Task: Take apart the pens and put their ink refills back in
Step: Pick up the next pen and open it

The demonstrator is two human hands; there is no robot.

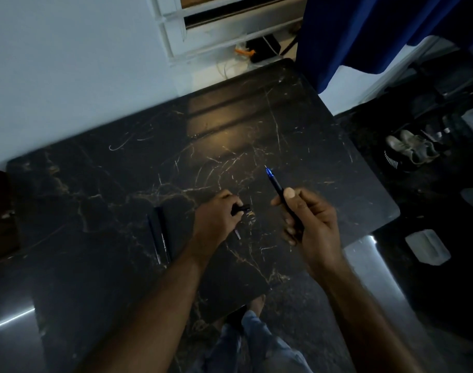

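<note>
1. Jeans (246, 343) and a bare foot (257, 304) were seen nearest the camera, at 6 o'clock, below the edge of the dark marble table (109, 184).
2. At 4 o'clock of the table's centre, the right hand (308, 224) was closed around a dark pen (285, 200), pinched between thumb and fingers at mid-barrel, with its blue tip pointed toward 11 o'clock.
3. Toward 6 o'clock of centre, the left hand (216, 219) was curled low over the table around a small black piece (240, 209), probably a cap or barrel section; what it was could not be told for certain.
4. A thin pale rod (237, 234), possibly a refill, was seen just below that hand; whether it was held or lay on the table could not be told.
5. Two more pens (158, 232) lay side by side at 8 o'clock, apart from both hands.
6. Each pen was judged light, stiff and smooth, so likely to slip; a firm grip either side of the barrel joint would be wanted for unscrewing. A refill was judged thin and bendable, best held near its tip.
</note>
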